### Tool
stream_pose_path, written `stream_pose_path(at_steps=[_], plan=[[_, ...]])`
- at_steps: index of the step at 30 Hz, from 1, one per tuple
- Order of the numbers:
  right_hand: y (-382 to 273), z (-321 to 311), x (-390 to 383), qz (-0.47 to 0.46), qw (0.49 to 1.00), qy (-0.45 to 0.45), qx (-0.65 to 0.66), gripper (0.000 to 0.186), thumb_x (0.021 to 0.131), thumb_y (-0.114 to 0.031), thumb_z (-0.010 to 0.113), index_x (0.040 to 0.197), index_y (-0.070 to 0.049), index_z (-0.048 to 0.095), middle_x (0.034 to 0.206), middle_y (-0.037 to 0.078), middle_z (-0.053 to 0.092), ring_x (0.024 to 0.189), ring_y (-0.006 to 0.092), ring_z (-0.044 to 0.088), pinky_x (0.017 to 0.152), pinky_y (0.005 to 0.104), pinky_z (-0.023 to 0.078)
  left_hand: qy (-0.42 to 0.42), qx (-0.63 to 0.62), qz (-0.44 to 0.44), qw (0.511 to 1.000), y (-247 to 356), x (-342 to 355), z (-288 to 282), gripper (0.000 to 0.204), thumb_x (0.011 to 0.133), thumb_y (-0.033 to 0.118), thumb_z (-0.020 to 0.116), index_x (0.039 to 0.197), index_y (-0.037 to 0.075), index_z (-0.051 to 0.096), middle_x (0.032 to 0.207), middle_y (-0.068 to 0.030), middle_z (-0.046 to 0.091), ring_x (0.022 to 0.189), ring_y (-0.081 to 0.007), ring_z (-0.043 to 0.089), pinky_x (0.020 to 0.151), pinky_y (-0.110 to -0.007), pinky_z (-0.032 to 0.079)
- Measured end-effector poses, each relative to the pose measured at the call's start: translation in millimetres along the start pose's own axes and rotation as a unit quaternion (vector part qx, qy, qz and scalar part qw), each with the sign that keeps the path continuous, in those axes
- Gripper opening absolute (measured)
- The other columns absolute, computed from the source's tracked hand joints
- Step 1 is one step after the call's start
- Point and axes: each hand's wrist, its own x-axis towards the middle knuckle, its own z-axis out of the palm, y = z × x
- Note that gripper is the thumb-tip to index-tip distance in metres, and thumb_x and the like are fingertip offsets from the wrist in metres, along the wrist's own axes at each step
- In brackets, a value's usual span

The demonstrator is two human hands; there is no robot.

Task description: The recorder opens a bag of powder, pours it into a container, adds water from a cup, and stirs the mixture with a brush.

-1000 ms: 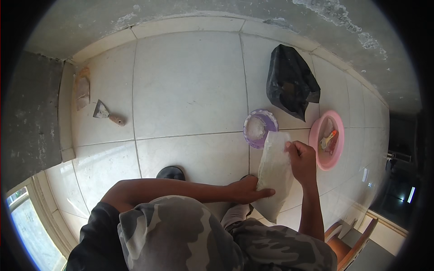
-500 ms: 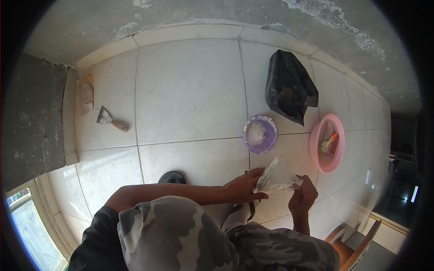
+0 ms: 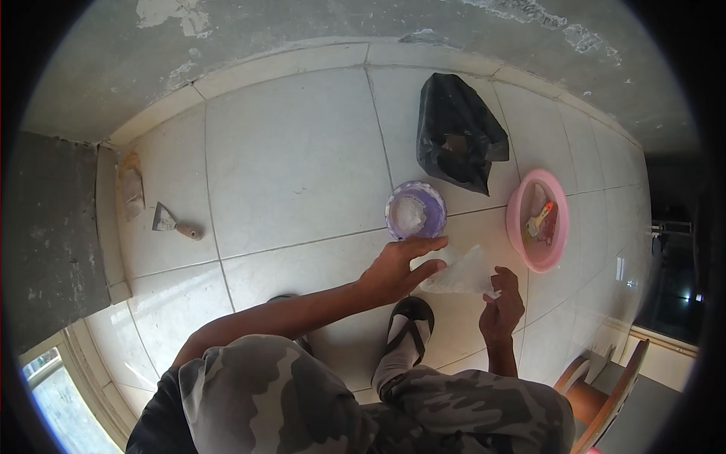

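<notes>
Pale floor tiles (image 3: 295,151) lie beneath 2 hands, held apart right of centre: the left hand (image 3: 395,271) with thumb and fingers parted, the right hand (image 3: 501,309) pinching a corner of the translucent bag (image 3: 463,274) between them. Likely light, limp and slippery, it suits a grip at 2 edges. Beyond sit a purple bowl (image 3: 439,208), centre, and a pink basin (image 3: 516,227), right.

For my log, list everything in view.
Plastic bag: one, whitish, between hands
Bowl: one, purple, middle floor, white stuff inside
Basin: one, pink, right floor
Brush: one, orange handle, in basin
Sack: one, black, beyond bowl
Scraper: one, brown handle, left floor
Floor tiles: several, whitish, underfoot
Wall: one, grey, far edge
Window: one, pale, lower left
Furniture: one, brown, lower right
Sandals: two, black, on feet
Trousers: one pair, camouflage, bottom
Left hand: one, beside plastic bag
Right hand: one, pinching plastic bag
</notes>
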Motion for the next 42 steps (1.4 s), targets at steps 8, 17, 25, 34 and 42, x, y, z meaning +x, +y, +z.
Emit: stream_pose_path(at_steps=[8,17,25,34,42], plan=[[-4,2,5,-0.032,0.999,-0.019,-0.002,0.01,0.076,0.004,0.064,0.076,-0.004,0.059,0.076,0.008,0.064,0.07,0.0232,0.063,0.091,0.0494,0.05,-0.04,-0.222,-0.095,0.97,-2,21,8,0.029,0.1,0.019,0.061,0.122,0.0,0.067,0.098,-0.0071,0.073,0.086,-0.0099,0.061,0.082,-0.027,0.05],[-5,0,6,-0.023,0.998,-0.049,-0.02,0.014,0.078,-0.002,0.067,0.092,-0.005,0.071,0.079,0.006,0.066,0.072,0.0215,0.064,0.092,0.0466,0.049,-0.027,-0.199,-0.099,0.975,20,27,0,0.019,0.096,0.012,0.066,0.11,0.001,0.072,0.098,-0.0056,0.072,0.09,-0.0106,0.065,0.084,-0.028,0.051],[-3,2,-9,0.003,0.999,0.014,-0.034,0.021,0.074,0.008,0.065,0.093,0.0,0.069,0.092,0.011,0.067,0.08,0.0258,0.063,0.085,0.0442,0.053,-0.014,-0.138,-0.031,0.99,37,22,-9,0.007,0.095,0.007,0.066,0.098,0.001,0.069,0.095,-0.0053,0.069,0.09,-0.0118,0.063,0.082,-0.028,0.049],[-9,-9,-4,0.322,0.935,0.049,0.137,0.011,0.082,0.012,0.064,0.091,0.005,0.065,0.099,0.012,0.063,0.072,0.0153,0.061,0.063,0.0263,0.052,0.002,-0.057,0.073,0.996,63,22,-6,0.005,0.094,0.001,0.064,0.097,0.0,0.067,0.093,-0.0095,0.068,0.086,-0.0164,0.065,0.078,-0.029,0.05],[1,9,9,0.254,0.938,0.037,0.232,0.027,0.081,0.007,0.071,0.107,0.004,0.063,0.107,0.01,0.06,0.082,0.0154,0.063,0.07,0.0268,0.053,0.009,-0.057,0.056,0.997,66,30,-2,0.006,0.093,-0.001,0.064,0.098,-0.001,0.068,0.093,-0.0105,0.068,0.087,-0.0171,0.066,0.079,-0.029,0.051]])
